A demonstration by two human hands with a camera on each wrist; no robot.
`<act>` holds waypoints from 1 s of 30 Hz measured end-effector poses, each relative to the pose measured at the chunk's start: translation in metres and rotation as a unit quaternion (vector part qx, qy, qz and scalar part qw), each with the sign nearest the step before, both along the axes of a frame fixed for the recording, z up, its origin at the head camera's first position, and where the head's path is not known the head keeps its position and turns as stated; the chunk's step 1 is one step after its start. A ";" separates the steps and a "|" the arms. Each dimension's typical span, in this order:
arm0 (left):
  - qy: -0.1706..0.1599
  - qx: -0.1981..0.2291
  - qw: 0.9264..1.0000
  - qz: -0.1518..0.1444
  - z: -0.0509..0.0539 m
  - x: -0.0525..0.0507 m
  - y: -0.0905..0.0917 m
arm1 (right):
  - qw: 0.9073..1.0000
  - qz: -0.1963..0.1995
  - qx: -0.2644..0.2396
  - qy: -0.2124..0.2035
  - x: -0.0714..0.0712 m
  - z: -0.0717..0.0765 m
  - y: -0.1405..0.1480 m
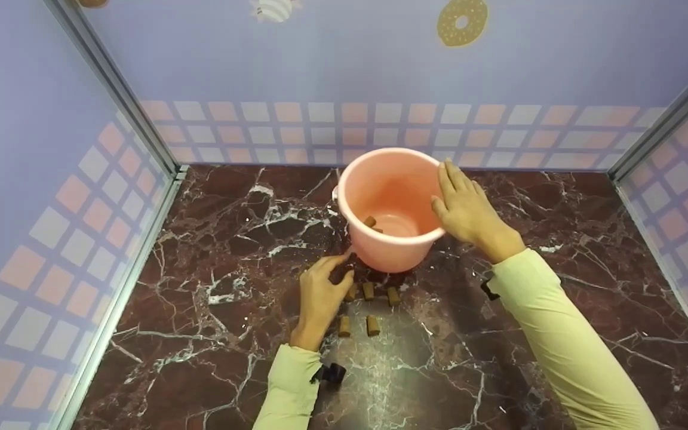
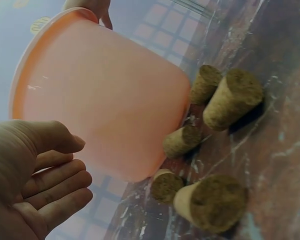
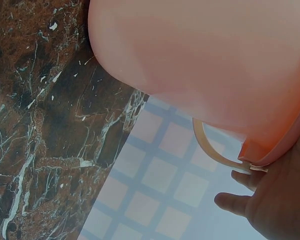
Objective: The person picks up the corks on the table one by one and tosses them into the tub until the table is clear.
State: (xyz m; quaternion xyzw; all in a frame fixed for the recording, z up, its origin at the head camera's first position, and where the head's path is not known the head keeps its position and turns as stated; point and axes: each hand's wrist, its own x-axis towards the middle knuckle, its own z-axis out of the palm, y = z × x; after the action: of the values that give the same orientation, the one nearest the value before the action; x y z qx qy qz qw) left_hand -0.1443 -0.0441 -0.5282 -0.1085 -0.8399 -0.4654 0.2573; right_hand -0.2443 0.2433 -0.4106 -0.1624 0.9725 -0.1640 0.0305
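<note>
- Head view: the pink bucket (image 1: 389, 254) is standing toward the far edge of the marbled table (image 1: 212, 358), with corks (image 1: 369, 221) showing inside.
- Head view: five loose corks (image 1: 372, 325) are resting between the bucket and the table's near edge, three nearer the bucket, two nearer that edge.
- Head view: the right hand (image 1: 469, 212) is clamping the bucket's rim, thumb inside; the left hand (image 1: 322, 292) is hovering beside the leftmost loose corks.
- Left wrist view: the left hand is holding nothing, its thumb and fingertips standing apart.
- Right wrist view: a pale handle (image 3: 206, 146) is hanging by the rim, near the right hand's fingers.
</note>
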 end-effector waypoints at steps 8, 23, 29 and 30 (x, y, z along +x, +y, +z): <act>-0.013 -0.019 1.000 0.000 -0.009 0.003 0.003 | 1.000 -0.002 0.003 -0.004 0.000 0.001 0.000; -0.038 -0.060 0.997 -0.004 -0.021 0.006 0.005 | 1.000 0.002 0.001 -0.001 0.000 0.000 0.000; -0.041 -0.069 0.997 -0.005 -0.026 0.006 0.005 | 1.000 0.001 0.002 -0.001 0.000 -0.001 0.000; -0.039 -0.071 0.997 -0.004 -0.026 0.007 0.005 | 1.000 0.001 0.002 -0.002 0.000 -0.001 0.000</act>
State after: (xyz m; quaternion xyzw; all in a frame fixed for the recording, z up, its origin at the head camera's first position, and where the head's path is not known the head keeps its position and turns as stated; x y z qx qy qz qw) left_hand -0.1378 -0.0394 -0.5545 -0.1118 -0.8795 -0.4100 0.2142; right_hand -0.2445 0.2434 -0.4113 -0.1630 0.9726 -0.1624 0.0333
